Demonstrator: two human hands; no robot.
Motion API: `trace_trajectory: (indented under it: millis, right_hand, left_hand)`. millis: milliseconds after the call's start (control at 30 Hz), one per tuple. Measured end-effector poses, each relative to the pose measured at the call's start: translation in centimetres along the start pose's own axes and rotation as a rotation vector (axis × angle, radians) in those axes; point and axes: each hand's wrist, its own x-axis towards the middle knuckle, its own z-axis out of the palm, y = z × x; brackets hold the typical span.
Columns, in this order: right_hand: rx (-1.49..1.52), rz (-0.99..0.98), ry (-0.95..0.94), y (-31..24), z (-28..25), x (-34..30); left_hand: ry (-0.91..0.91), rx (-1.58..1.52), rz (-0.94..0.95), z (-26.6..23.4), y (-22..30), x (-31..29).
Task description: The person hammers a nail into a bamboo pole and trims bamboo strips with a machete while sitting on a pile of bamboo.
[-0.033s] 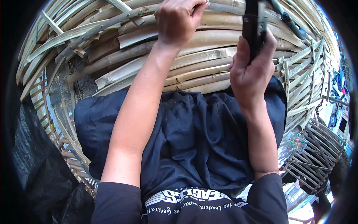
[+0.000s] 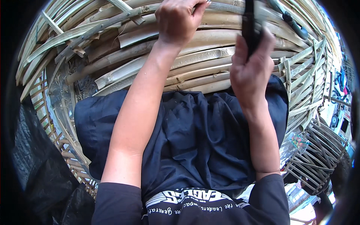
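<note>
My left hand (image 2: 177, 23) is closed at the far edge over split bamboo strips (image 2: 215, 38). Thumb and finger pinch together, and a tiny shiny tip shows there, too small to name. On the right, my right hand (image 2: 253, 69) is wrapped round a black tool (image 2: 250, 32) with a greyish metal-looking side. It stands roughly upright in the picture, blurred by motion, and its far end runs out of view, so its kind is unclear. The bamboo strips lie side by side beneath both hands.
Beyond my right hand lies a dark curved handle-like thing (image 2: 294, 26). Woven bamboo lattice (image 2: 305, 84) rises at the right, with a slatted wooden frame (image 2: 317, 155) behind it. Crossed sticks (image 2: 80, 35) lie at the far left. Black plastic sheeting (image 2: 41, 161) hangs at the left.
My right hand and the black tool have shifted slightly to the left, and the tool is more blurred. My left hand stays in place.
</note>
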Motion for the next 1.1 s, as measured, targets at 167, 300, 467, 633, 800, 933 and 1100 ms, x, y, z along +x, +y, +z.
trace_trajectory:
  millis: [167,300,467,633,800,933,1100]
  right_hand:
    - [0.025,0.013,-0.025,0.4,-0.1,-0.1]
    - [-0.043,0.037,-0.158,0.8,0.4,0.0]
    - [0.144,0.156,-0.033,0.2,-1.3,0.4]
    - [0.261,0.239,-0.017,2.2,-1.9,0.8]
    - [0.457,0.421,-0.068,2.8,-2.2,0.9]
    - [0.459,0.395,-0.07,3.0,-2.2,1.1]
    - [0.384,0.288,-0.075,3.2,-1.9,0.9]
  left_hand:
    - [-0.01,0.008,0.011,0.1,-0.2,0.1]
    - [-0.024,0.045,-0.001,-0.1,-0.1,-0.3]
    - [-0.074,0.039,-0.066,-0.6,0.9,0.1]
    - [-0.126,0.032,-0.063,-0.7,0.8,0.5]
    - [-0.229,0.109,-0.043,-1.0,-0.3,0.0]
    - [-0.308,0.356,0.077,-2.0,-0.2,-0.2]
    - [-0.355,0.514,0.132,-2.6,-0.3,-0.3]
